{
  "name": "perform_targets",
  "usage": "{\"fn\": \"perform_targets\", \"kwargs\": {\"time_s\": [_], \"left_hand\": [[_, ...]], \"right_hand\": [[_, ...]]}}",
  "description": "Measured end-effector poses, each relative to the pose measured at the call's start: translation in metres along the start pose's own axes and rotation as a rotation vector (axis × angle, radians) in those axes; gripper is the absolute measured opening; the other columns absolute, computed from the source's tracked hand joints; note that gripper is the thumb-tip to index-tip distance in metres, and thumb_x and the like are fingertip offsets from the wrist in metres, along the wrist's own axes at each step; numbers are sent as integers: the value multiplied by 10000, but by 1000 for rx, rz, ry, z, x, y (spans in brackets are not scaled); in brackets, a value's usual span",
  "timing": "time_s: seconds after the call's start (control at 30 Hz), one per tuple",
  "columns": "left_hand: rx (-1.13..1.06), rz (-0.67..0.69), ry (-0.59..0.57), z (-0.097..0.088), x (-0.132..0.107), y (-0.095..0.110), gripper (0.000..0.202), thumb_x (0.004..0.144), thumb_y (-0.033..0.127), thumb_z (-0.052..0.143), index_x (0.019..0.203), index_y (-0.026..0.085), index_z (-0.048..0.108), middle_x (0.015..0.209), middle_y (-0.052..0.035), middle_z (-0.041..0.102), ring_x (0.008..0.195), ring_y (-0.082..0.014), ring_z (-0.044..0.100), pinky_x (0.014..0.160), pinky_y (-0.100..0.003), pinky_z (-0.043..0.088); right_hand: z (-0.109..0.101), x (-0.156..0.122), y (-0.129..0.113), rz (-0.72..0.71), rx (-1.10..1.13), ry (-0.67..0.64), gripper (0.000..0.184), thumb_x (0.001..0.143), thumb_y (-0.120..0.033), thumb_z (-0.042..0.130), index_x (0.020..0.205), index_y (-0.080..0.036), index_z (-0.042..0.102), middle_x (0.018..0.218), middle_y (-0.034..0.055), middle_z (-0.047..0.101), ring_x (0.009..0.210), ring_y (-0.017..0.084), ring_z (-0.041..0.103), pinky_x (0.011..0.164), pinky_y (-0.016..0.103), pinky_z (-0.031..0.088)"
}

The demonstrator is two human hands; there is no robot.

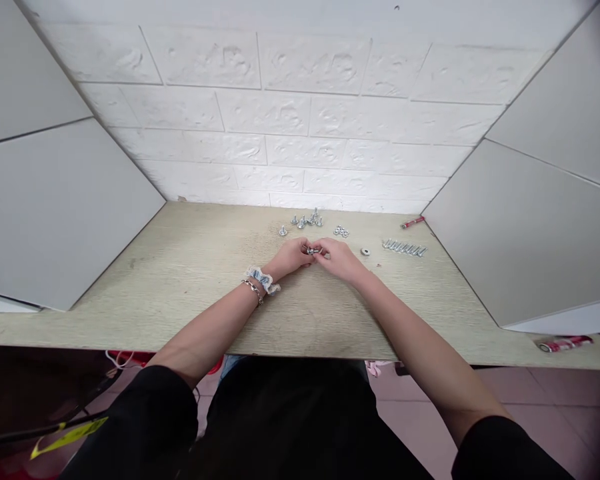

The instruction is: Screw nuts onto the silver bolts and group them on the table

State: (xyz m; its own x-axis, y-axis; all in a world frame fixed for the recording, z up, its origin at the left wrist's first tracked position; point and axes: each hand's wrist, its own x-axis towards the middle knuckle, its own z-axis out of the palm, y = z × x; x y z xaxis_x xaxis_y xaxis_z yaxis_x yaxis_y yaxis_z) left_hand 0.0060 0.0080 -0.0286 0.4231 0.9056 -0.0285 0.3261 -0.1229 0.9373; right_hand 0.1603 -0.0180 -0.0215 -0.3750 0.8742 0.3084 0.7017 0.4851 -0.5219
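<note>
My left hand (294,257) and my right hand (339,259) meet above the middle of the table, fingertips almost touching. Between them is a small shiny metal bolt (312,251), lying sideways and pinched from both ends; a wider ring or nut seems to sit on it, partly hidden by fingers. Beyond the hands stand several bolts with wide round washers (301,223), one of them (283,231) apart to the left. A cluster of nuts (341,231) lies behind my right hand, and a single round washer (365,252) to its right.
A row of several bare bolts (404,249) lies at the right. A red tube-like item (413,222) rests by the right panel (540,220), another (565,343) near the front edge. A textured white brick wall (285,127) closes the back of the wooden table (190,267); a left panel (70,207) flanks it.
</note>
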Motion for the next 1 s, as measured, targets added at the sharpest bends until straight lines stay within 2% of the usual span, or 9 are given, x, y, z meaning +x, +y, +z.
{"fn": "perform_targets", "kwargs": {"time_s": [0.1,0.2,0.3,0.37,0.43,0.57,0.77,0.87,1.0], "left_hand": [[-16,5,-3,0,1,-2,181,643,133,628,727,152,469,575,42,549,522,-84,525,494,-189,408],[-14,2,-8,0,2,-3,207,630,146,643,702,158,450,541,55,519,512,-88,523,477,-189,406],[-30,4,-10,0,2,-4,192,637,154,633,704,158,453,550,51,525,514,-89,527,481,-192,414],[-38,11,-9,0,3,-4,153,650,138,606,724,154,473,565,47,536,513,-84,524,487,-191,415],[-19,28,-7,0,3,-5,130,650,106,578,738,149,494,566,48,536,507,-79,518,483,-183,404],[27,58,-12,-2,5,-7,135,622,75,574,685,146,478,544,57,517,500,-76,514,476,-175,394],[-16,65,-20,-1,9,-12,144,631,97,581,717,146,477,558,46,536,510,-82,526,479,-178,406],[-34,57,-44,-2,8,-12,145,620,88,575,713,144,480,555,44,545,507,-80,526,482,-178,415],[-14,66,-73,-3,5,-7,126,602,70,557,680,140,488,528,46,543,489,-78,516,461,-171,401]], "right_hand": [[-1,0,-7,42,-203,-8,213,873,-264,426,885,-173,618,884,69,638,788,172,574,703,270,395],[-7,-1,-15,104,-446,35,424,914,-394,322,725,-149,612,724,106,634,696,203,574,684,305,367],[-9,-3,-17,76,-377,40,348,912,-389,335,858,-167,597,744,67,642,688,187,574,656,284,362],[-8,-4,-15,40,-258,2,233,894,-319,393,997,-191,558,849,38,645,749,172,577,652,261,371],[-5,-4,-12,-14,-211,-31,223,867,-240,437,1068,-194,523,964,41,624,841,172,567,694,257,382],[0,-2,-8,-90,-249,-58,196,871,-180,420,1030,-181,534,1000,70,592,917,188,536,772,281,378],[7,1,-7,-34,-187,-13,168,866,-155,432,1000,-174,531,1006,62,573,914,173,526,749,267,388],[9,3,-12,-9,-363,32,181,890,-233,417,950,-150,567,935,86,591,876,196,530,735,287,373],[7,3,-21,14,-591,82,425,919,-397,309,813,-112,606,816,129,609,814,239,534,748,342,341]]}}
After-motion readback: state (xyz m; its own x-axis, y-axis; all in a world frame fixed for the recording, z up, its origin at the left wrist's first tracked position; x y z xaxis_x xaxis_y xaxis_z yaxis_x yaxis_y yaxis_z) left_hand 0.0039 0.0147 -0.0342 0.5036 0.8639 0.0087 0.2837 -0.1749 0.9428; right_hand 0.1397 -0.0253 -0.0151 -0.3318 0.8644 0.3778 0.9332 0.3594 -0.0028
